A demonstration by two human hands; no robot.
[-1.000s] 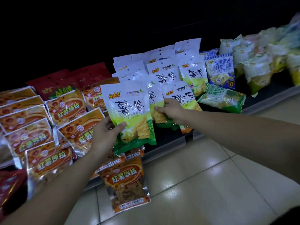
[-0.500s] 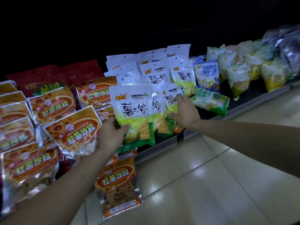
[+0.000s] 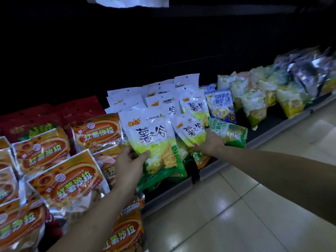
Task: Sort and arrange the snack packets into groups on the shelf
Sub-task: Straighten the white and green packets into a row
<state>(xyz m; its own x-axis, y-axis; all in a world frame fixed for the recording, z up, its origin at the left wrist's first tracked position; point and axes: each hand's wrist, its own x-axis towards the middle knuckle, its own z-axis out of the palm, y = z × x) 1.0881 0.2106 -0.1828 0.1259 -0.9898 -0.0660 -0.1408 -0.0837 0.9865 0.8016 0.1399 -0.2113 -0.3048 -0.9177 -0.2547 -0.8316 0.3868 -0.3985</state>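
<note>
Here, left hand [image 3: 130, 164]: thumb across the front, fingers behind, gripping the front chip packet [image 3: 154, 140] at its lower left.
Held packet: white top with black brush characters, pictured yellow chips, green base; upright over the shelf edge [image 3: 209, 169], in front of matching packets.
Right hand [image 3: 211, 145]: on the lower edge of a second white-green packet [image 3: 190, 129]; pinching or merely touching, I cannot tell.
Neighbours: orange packets [image 3: 61, 180] to the left, a green packet [image 3: 231, 134] just right of the right hand.
</note>
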